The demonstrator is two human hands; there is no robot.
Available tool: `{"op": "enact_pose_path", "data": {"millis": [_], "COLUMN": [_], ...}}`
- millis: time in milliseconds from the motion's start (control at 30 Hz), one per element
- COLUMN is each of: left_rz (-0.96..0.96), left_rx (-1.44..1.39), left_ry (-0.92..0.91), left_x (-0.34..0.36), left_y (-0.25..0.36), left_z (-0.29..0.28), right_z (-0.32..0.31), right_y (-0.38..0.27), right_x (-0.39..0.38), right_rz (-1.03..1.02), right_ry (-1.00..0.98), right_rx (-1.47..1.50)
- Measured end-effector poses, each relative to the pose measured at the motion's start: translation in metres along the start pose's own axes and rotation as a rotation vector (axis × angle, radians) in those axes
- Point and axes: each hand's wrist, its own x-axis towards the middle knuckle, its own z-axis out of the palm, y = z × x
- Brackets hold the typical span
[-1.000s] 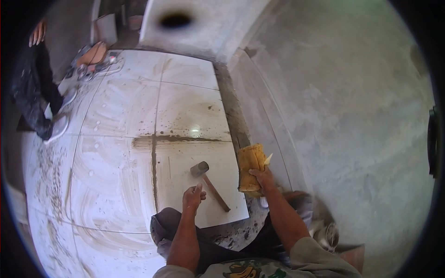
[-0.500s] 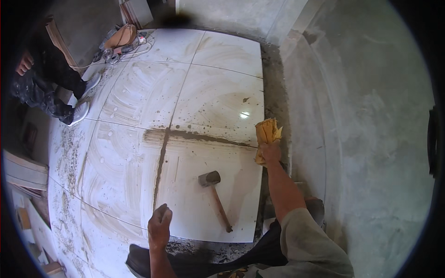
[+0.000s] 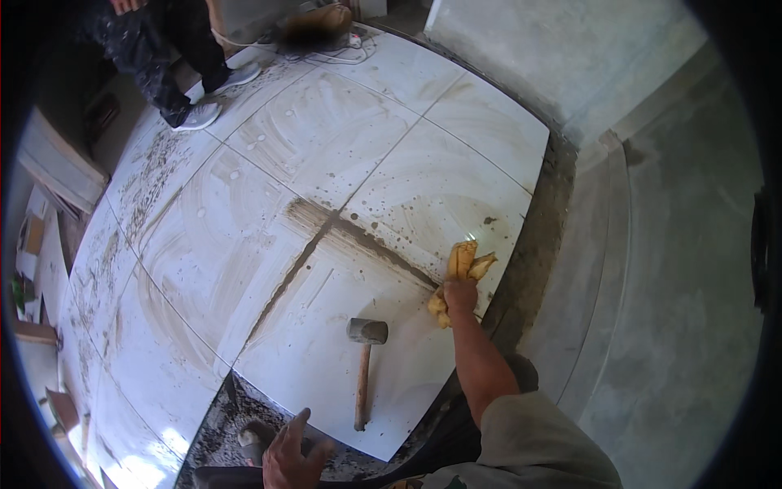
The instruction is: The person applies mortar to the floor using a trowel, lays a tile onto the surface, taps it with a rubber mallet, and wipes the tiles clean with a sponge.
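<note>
In my right hand (image 3: 461,296) is a crumpled yellow-orange cloth (image 3: 463,261), gripped at the right end of a wet, brown smeared joint between the tiles. A rubber mallet (image 3: 366,332) with a dark head and wooden handle lies on the white floor tile (image 3: 318,359) between my hands. Low in the view, my left hand (image 3: 293,458) hovers by the near edge of that tile, fingers spread and holding nothing. Brown grout-like smears and spots mark the tiles around the crossing joints (image 3: 332,218).
Another person (image 3: 175,61) stands at the far left on the tiles. Cables (image 3: 342,53) and a brown object lie at the back. Dark rough mortar (image 3: 220,420) shows beyond the near tile edge. A bare grey wall (image 3: 684,269) rises on the right.
My view has turned, so the tiles appear rotated. The cloth in my right hand has come onto the tile at the joint's end. My left hand has moved lower, and its fingers have spread.
</note>
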Motion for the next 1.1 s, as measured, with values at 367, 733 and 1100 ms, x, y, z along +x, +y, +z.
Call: {"op": "enact_pose_path", "data": {"millis": [367,733,1100], "left_rz": [-0.056,-0.203,-0.327], "left_rx": [-0.265,-0.412,-0.601], "left_ry": [0.24,0.335,0.381], "left_x": [-0.048,-0.052,-0.064], "left_y": [-0.007,-0.026,-0.056], "left_z": [0.006,0.017,0.036], "right_z": [0.054,0.102,0.112], "right_y": [-0.09,-0.137,-0.22], "right_x": [0.001,0.041,0.037], "right_rz": [-0.235,-0.351,-0.465], "right_ry": [-0.053,-0.177,-0.357], "right_rx": [0.101,0.182,0.172]}}
